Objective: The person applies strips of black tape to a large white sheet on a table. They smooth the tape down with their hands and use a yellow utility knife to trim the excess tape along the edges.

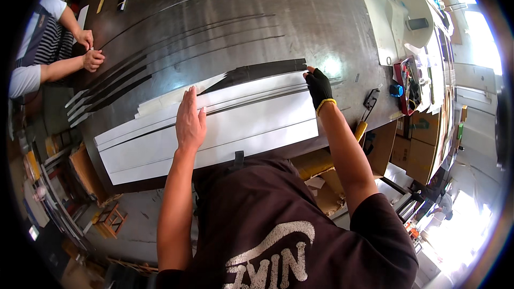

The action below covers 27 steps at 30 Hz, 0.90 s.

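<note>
Bright daylight from right, blown-out windows point(471, 16); glare on dark table point(332, 67); fisheye bending, black rim.

1. The left arm is reaching forward from the lower edge, bare from the shoulder down, elbow nearly straight.
2. The left hand point(191, 119) is lying flat, palm down, fingers together and pointing away from the body.
3. The right arm is stretching up and inward, forearm bare.
4. The right hand point(318, 85) is wearing a black fingerless glove (yellow band at the wrist), its fingertips pinching together at the top.
</note>
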Tool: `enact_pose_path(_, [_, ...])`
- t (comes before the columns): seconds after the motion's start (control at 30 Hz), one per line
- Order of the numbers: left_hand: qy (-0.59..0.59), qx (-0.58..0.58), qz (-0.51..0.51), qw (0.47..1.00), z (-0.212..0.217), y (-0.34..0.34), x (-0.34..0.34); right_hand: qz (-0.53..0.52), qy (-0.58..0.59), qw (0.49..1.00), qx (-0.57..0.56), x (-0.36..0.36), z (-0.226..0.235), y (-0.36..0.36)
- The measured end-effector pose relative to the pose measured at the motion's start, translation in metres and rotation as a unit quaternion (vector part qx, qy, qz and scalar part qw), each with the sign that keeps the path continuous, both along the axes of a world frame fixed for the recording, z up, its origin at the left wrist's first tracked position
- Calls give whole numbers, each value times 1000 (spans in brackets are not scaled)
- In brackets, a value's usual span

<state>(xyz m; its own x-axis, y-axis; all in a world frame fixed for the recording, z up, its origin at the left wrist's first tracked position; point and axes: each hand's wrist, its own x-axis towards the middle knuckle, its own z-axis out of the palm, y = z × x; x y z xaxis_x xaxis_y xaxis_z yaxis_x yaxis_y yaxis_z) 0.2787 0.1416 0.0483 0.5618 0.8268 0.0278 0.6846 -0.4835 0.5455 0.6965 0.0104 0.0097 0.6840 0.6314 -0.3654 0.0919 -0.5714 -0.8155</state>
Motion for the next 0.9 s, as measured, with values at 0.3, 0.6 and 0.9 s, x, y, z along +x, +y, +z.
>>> enact_pose_path(0.3, [20,-9,-15,1000,-15,1,3,19,-88,996,-17,0,-2,10])
enact_pose_path(0.6, [-64,-100,39,992,-18,-3,2,-130,188,964,136,-9,22,21])
enact_pose_path(0.9, [-365,-418,312,771,-1,-32,7,-45,293,934,201,-43,117,0])
